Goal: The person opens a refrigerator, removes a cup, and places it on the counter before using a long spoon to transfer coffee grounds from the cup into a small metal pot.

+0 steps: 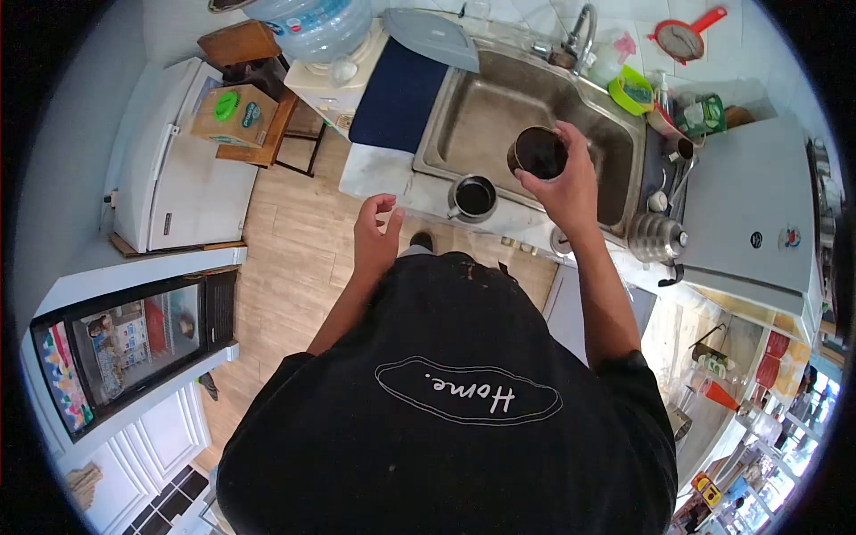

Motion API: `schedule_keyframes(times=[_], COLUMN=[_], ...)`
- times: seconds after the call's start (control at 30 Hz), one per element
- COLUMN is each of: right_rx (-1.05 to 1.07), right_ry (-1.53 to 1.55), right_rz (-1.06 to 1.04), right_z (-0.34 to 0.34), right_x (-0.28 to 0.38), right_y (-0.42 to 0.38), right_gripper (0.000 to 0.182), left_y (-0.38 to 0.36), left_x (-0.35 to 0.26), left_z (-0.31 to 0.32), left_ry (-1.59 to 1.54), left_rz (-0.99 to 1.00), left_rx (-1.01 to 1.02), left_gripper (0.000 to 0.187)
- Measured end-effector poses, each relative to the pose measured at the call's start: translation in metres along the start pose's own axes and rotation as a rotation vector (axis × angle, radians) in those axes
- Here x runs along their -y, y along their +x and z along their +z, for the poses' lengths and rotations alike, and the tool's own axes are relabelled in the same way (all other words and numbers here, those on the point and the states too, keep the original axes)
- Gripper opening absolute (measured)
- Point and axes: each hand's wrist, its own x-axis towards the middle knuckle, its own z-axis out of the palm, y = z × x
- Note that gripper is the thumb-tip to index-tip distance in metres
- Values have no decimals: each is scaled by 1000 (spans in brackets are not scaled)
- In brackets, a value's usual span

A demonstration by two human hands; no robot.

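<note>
My right hand [572, 183] grips a round cup [539, 153] by its sides, held over the near part of the steel sink [486, 102]. The cup looks dark inside, perhaps from dark liquid. My left hand [376, 234] is empty, its fingers loosely bent and the thumb apart, in front of the counter edge. A metal pitcher [473, 198] stands on the marble counter [392, 178] between my hands, touched by neither; its inside also looks dark.
A faucet [584, 36] rises behind the sink. Right of it are a green sponge basket [631, 91] and a steel gooseneck kettle [656, 239]. A navy mat [397, 98] lies on the left counter. A white fridge [192, 169] stands far left.
</note>
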Motion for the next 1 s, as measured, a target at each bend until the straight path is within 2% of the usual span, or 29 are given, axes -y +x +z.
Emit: schedule_keyframes(times=[0.43, 0.7, 0.77, 1.0], right_rx=[65, 86, 120, 160], right_ry=[57, 62, 76, 94], right_rz=[-68, -148, -108, -139], right_z=[88, 166, 183, 235], right_x=[57, 56, 56, 48], right_y=[107, 168, 183, 225], right_gripper=[84, 77, 75, 72], left_y=[71, 84, 82, 78], left_x=[31, 77, 85, 97], left_z=[-82, -112, -118, -121], left_ry=[74, 79, 83, 50], left_rz=[-73, -128, -154, -270], left_rx=[-21, -87, -88, -109], left_gripper=[32, 34, 33, 34])
